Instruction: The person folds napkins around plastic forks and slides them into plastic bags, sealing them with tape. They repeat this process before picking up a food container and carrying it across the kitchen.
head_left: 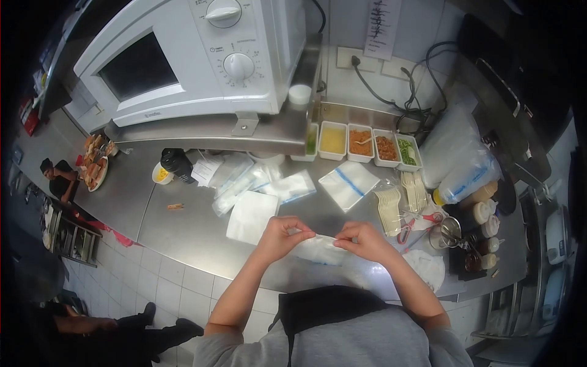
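Observation:
Between my two hands, close to the counter's front edge, is a thin, whitish see-through plastic bag [321,249]. My left hand [282,237] pinches its upper edge between thumb and fingertips. On the other side, my right hand [365,240] pinches the same edge a short way off. Beyond my left hand lies a white flat stack [252,215], with clear plastic bags [293,186] behind it. A white packet with a blue stripe [348,185] rests farther back, past my right hand.
A white microwave [183,67] stands on a steel shelf [214,136]. Food tubs [333,140] line the back wall. Right of my hands are packs of wooden cutlery [389,209], red-handled scissors [422,225] and sauce bottles [483,213]. Another person [110,330] is at lower left.

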A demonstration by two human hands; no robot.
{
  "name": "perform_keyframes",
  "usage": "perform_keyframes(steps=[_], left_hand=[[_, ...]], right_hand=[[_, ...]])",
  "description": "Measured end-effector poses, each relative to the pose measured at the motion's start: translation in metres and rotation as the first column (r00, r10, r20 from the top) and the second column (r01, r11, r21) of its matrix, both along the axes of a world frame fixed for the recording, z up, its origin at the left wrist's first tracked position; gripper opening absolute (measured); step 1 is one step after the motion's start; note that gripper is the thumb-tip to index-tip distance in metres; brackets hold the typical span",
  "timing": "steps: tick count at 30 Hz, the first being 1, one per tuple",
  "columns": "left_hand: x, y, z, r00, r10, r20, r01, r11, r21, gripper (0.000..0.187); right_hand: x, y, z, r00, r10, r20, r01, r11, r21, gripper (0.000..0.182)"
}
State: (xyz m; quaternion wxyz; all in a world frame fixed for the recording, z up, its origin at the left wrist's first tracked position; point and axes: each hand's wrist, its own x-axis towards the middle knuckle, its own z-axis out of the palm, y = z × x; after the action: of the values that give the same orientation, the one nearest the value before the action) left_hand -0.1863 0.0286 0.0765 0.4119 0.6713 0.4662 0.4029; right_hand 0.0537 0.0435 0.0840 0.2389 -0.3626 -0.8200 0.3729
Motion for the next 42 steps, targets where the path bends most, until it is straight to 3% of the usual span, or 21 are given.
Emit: perform_keyframes(steps=[2,9,12,14,16,17,19,20,22,23,24,26,27,29,30,31,32,34,36,40,42], left_hand=[[0.001,0.003,-0.002,1.0,-0.006,-0.015,0.006,1.0,-0.012,0.009],[-0.006,0.011,-0.004,0.996,-0.076,-0.037,0.078,0.995,0.059,0.013],[-0.021,0.016,-0.007,1.0,0.005,-0.011,-0.005,1.0,0.028,0.01],[-0.052,0.032,-0.015,0.976,0.218,0.016,-0.219,0.974,0.062,0.006],[-0.093,0.056,-0.033,0.854,0.459,0.243,-0.49,0.868,0.081,0.006],[-0.12,0.07,-0.046,0.796,0.549,0.253,-0.586,0.804,0.102,0.006],[-0.157,0.089,-0.048,0.634,0.704,0.32,-0.732,0.68,-0.045,0.014],[-0.172,0.099,-0.053,0.637,0.702,0.32,-0.73,0.682,-0.044,0.014],[-0.194,0.114,-0.061,0.572,0.82,-0.013,-0.817,0.571,0.081,0.026],[-0.198,0.116,-0.066,0.531,0.809,-0.251,-0.8,0.576,0.166,0.045],[-0.193,0.118,-0.069,0.533,0.809,-0.249,-0.798,0.578,0.171,0.045],[-0.177,0.124,-0.076,0.071,0.855,-0.513,-0.546,0.464,0.697,0.056],[-0.176,0.129,-0.083,0.236,0.76,-0.606,-0.542,0.621,0.567,0.059],[-0.16,0.131,-0.096,0.329,0.701,-0.633,-0.519,0.694,0.499,0.058],[-0.153,0.132,-0.103,0.414,0.637,-0.65,-0.491,0.758,0.43,0.056],[-0.148,0.131,-0.111,0.35,0.581,-0.735,-0.46,0.79,0.405,0.056],[-0.146,0.131,-0.117,0.354,0.577,-0.735,-0.453,0.794,0.405,0.056],[-0.142,0.132,-0.119,0.308,0.591,-0.746,-0.436,0.784,0.441,0.056],[-0.143,0.132,-0.117,0.315,0.584,-0.748,-0.427,0.791,0.438,0.056],[-0.152,0.136,-0.117,0.338,0.5,-0.797,-0.364,0.85,0.379,0.058],[-0.142,0.135,-0.121,0.272,0.592,-0.759,-0.426,0.781,0.457,0.055]], right_hand=[[-0.009,0.001,-0.002,0.999,-0.008,-0.039,0.006,0.999,-0.039,0.014],[-0.036,0.005,0.001,0.999,0.032,0.022,-0.035,0.985,0.17,0.011],[-0.024,0.013,-0.01,0.998,0.021,0.051,-0.029,0.986,0.164,0.01],[-0.01,0.015,-0.014,0.998,-0.016,0.067,0.005,0.986,0.166,0.011],[0.007,0.011,-0.013,0.967,-0.252,-0.022,0.253,0.965,0.076,0.011],[0.015,0.01,-0.016,0.967,-0.252,-0.026,0.254,0.964,0.079,0.011],[0.032,0.004,-0.023,0.916,-0.386,-0.108,0.367,0.916,-0.164,0.012],[0.04,0.001,-0.029,0.915,-0.389,-0.11,0.369,0.915,-0.165,0.012],[0.055,-0.005,-0.039,0.888,-0.452,-0.088,0.448,0.892,-0.064,0.012],[0.061,-0.01,-0.042,0.887,-0.453,-0.092,0.449,0.891,-0.062,0.012],[0.068,-0.016,-0.044,0.874,-0.481,-0.068,0.485,0.87,0.083,0.012],[0.083,-0.029,-0.054,0.853,-0.519,-0.054,0.516,0.825,0.23,0.012],[0.093,-0.039,-0.061,0.789,-0.614,-0.021,0.598,0.76,0.256,0.013],[0.11,-0.062,-0.075,0.71,-0.704,0.014,0.672,0.684,0.283,0.014],[0.118,-0.073,-0.082,0.576,-0.816,0.05,0.764,0.559,0.323,0.016],[0.124,-0.085,-0.089,0.421,-0.904,0.078,0.831,0.419,0.367,0.019],[0.129,-0.096,-0.096,0.414,-0.907,0.078,0.834,0.412,0.366,0.019],[0.138,-0.119,-0.116,0.152,-0.961,0.229,0.743,0.264,0.615,0.024],[0.15,-0.126,-0.139,0.116,-0.963,0.244,0.767,0.242,0.594,0.025],[0.173,-0.124,-0.151,0.26,-0.956,0.133,0.765,0.288,0.576,0.008],[0.175,-0.115,-0.139,0.288,-0.945,0.153,0.759,0.322,0.565,0.007]])
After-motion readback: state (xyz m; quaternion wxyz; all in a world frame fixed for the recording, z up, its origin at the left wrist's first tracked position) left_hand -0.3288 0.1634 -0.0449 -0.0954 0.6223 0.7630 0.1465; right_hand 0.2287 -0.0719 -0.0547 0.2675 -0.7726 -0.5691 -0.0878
